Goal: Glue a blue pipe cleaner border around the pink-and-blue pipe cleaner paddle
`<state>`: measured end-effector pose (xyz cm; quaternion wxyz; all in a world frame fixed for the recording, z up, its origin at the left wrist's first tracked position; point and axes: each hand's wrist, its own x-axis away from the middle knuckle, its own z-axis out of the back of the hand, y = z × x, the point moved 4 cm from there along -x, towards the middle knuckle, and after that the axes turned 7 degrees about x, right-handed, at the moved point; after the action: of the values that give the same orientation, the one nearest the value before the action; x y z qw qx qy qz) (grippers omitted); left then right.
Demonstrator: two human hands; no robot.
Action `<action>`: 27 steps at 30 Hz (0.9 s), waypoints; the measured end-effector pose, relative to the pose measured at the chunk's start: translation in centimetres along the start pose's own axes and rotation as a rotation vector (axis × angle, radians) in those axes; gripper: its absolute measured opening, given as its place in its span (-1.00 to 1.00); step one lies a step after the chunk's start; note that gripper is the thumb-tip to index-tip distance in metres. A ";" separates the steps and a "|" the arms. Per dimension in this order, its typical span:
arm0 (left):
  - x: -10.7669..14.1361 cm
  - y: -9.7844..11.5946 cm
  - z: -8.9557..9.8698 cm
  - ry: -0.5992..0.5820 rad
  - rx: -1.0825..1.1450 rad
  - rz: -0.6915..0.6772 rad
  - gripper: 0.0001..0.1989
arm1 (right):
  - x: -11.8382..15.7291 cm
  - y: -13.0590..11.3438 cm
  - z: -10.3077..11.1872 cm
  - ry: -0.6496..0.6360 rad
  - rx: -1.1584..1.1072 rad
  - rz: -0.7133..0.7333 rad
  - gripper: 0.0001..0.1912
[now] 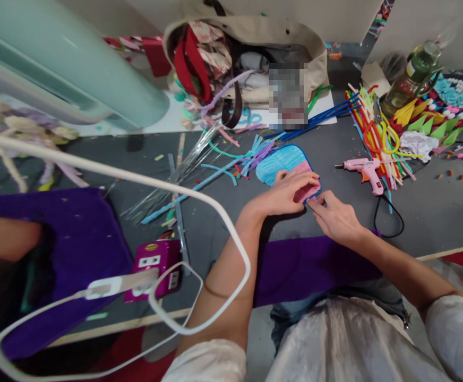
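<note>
A flat rounded piece [282, 162], light blue on its far part and pink on its near part, has a dark blue edging that looks like pipe cleaner. My left hand [287, 192] lies over its near side, fingers curled round the pink part and gripping it. At the near right corner my right hand [333, 215] pinches the edge between thumb and finger, close to the left fingertips. The fingers hide part of the pink area. Just right of the hands lies a pink glue gun [369, 172], its nozzle pointing left.
Colourful pipe cleaners [385, 140] are heaped on the right, near a green bottle [410, 77]. A stuffed canvas bag [315, 53] stands at the back. White cable [215, 207] loops across the left foreground by a magenta power strip [168, 254]. Another person's arm [6, 239] is far left.
</note>
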<state>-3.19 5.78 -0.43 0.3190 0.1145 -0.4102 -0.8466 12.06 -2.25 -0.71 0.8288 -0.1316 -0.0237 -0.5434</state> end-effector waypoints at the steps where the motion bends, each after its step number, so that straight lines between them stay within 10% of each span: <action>1: 0.0 0.0 0.0 0.000 -0.003 0.000 -0.37 | 0.0 -0.1 0.0 -0.018 0.003 -0.005 -0.57; 27: -0.2 0.0 -0.2 0.004 -0.007 -0.002 -0.37 | 0.2 1.5 -0.3 0.205 -0.134 0.019 -0.77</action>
<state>-2.93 5.74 -0.55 0.3192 0.1154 -0.4063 -0.8483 13.48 -1.89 -1.30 0.8213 -0.1309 0.0988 -0.5464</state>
